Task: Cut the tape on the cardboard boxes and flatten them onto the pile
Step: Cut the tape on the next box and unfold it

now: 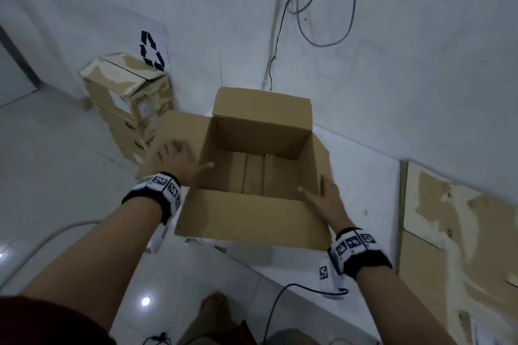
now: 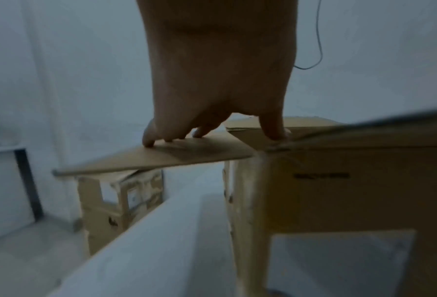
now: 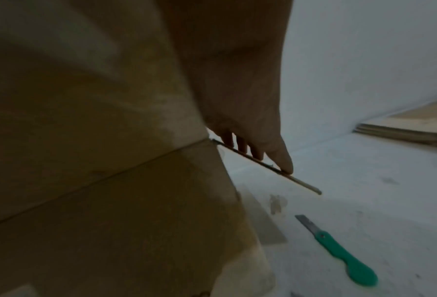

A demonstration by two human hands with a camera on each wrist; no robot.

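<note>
An open brown cardboard box (image 1: 253, 213) stands on a white platform (image 1: 361, 185), its four top flaps spread outward. My left hand (image 1: 179, 158) lies flat on the left flap (image 1: 173, 131), fingers spread, thumb over the box's left wall. In the left wrist view the left hand (image 2: 212, 124) presses its fingertips on that flap (image 2: 161, 154). My right hand (image 1: 322, 194) presses the right flap (image 1: 322, 154) outward and down, thumb at the inner corner. In the right wrist view the straight fingers of my right hand (image 3: 250, 144) lie along the flap's edge (image 3: 301, 184). A green box cutter (image 3: 339, 251) lies on the platform with its blade out.
A stack of taped cardboard boxes (image 1: 126, 101) stands on the floor at the back left, under a recycling sign (image 1: 152, 50). Flattened cardboard (image 1: 462, 232) lies piled at the right. Cables (image 1: 305, 22) hang on the wall. A cord (image 1: 280, 305) runs near my foot.
</note>
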